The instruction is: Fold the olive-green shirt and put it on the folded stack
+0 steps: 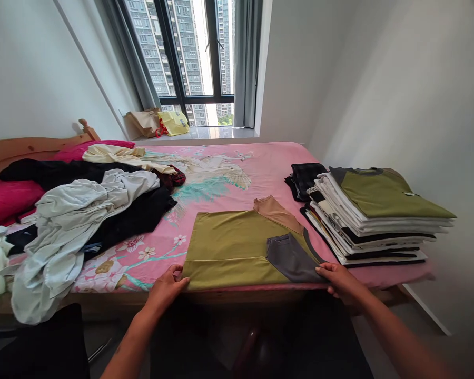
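An olive-green T-shirt point(225, 237) with one grey and one tan sleeve lies partly folded along the bed's front edge. Its sleeves are turned inward over the body, and the collar end points right. My left hand point(168, 286) pinches the near corner of the hem. At the collar end, my right hand point(338, 279) grips the shoulder edge beside the grey sleeve between thumb and fingers. Just right of the shirt stands a tall stack of folded shirts point(379, 226), topped by another green one with a grey collar.
Loose unfolded clothes point(90, 205), white, black and cream, lie heaped on the bed's left side. Dark folded garments point(306, 176) sit behind the stack. The pink flowered bedsheet point(268, 158) covers the bed. Paper and yellow bags point(174, 122) rest on the windowsill.
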A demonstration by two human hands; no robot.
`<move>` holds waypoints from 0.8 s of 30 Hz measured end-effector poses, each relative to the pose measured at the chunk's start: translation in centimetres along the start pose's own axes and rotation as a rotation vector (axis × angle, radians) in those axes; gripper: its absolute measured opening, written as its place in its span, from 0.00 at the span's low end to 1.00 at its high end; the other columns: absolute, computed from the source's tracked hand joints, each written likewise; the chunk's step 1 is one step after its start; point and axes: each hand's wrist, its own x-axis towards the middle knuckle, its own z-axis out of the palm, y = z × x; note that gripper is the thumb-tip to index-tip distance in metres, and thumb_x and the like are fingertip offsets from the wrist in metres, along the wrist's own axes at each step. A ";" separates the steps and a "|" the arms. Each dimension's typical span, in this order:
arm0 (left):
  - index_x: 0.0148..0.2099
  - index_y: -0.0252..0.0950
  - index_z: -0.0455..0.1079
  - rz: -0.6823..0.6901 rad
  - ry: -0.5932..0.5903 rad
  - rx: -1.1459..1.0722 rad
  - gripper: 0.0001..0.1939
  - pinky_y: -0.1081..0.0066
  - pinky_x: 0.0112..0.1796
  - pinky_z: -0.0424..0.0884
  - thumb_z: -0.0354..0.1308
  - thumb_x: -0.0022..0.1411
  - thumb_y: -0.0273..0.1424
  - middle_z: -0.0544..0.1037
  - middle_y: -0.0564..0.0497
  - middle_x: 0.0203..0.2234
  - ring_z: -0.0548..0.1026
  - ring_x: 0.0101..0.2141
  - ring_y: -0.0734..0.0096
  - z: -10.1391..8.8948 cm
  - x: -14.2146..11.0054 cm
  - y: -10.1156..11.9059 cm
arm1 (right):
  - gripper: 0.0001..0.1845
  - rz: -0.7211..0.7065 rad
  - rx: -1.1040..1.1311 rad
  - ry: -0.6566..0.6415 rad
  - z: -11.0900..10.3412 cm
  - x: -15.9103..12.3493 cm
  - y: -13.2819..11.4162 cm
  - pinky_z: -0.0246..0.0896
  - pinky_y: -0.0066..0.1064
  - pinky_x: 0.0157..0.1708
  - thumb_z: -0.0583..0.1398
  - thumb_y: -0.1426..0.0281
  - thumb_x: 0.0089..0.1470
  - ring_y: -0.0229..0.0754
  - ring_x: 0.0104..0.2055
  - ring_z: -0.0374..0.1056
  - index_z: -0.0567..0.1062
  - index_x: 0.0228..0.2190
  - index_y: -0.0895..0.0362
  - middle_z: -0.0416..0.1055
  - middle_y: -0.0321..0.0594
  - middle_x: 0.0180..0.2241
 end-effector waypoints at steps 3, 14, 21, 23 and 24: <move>0.49 0.40 0.66 0.063 0.161 0.106 0.21 0.68 0.34 0.67 0.53 0.54 0.41 0.75 0.52 0.29 0.74 0.32 0.63 0.1 -0.1 -0.1 | 0.14 -0.034 -0.038 0.059 -0.2 -0.1 -0.2 0.41 0.19 0.09 0.59 0.58 0.48 0.29 0.10 0.56 0.66 0.30 0.55 0.59 0.26 0.15; 0.44 0.42 0.70 1.088 0.035 -0.011 0.13 0.65 0.49 0.67 0.47 0.63 0.25 0.76 0.50 0.43 0.70 0.48 0.68 7.4 -2.6 12.8 | 0.15 -0.116 -0.040 0.131 -0.2 -0.7 -0.1 0.50 0.19 0.10 0.56 0.58 0.51 0.31 0.11 0.59 0.68 0.35 0.57 0.63 0.27 0.15; 0.52 0.38 0.66 0.899 0.055 0.146 0.17 0.58 0.52 0.61 0.51 0.61 0.33 0.69 0.43 0.52 0.64 0.53 0.59 12.9 1.2 22.8 | 0.14 -0.167 -0.008 0.134 -0.6 -0.4 0.6 0.53 0.19 0.10 0.54 0.60 0.53 0.29 0.12 0.61 0.66 0.37 0.56 0.68 0.29 0.23; 0.51 0.38 0.67 0.788 0.061 0.190 0.18 0.56 0.51 0.59 0.52 0.60 0.36 0.68 0.41 0.52 0.63 0.53 0.57 13.4 2.6 24.3 | 0.14 -0.169 0.001 0.136 -0.9 -0.4 0.7 0.53 0.19 0.10 0.55 0.60 0.53 0.29 0.12 0.61 0.66 0.37 0.56 0.68 0.30 0.24; 0.49 0.38 0.68 0.748 0.043 0.213 0.17 0.57 0.51 0.59 0.53 0.59 0.37 0.68 0.41 0.51 0.63 0.52 0.56 13.4 3.2 24.8 | 0.14 -0.167 0.007 0.136 -1.0 -0.4 0.8 0.53 0.19 0.10 0.55 0.60 0.53 0.29 0.13 0.61 0.66 0.37 0.56 0.69 0.30 0.25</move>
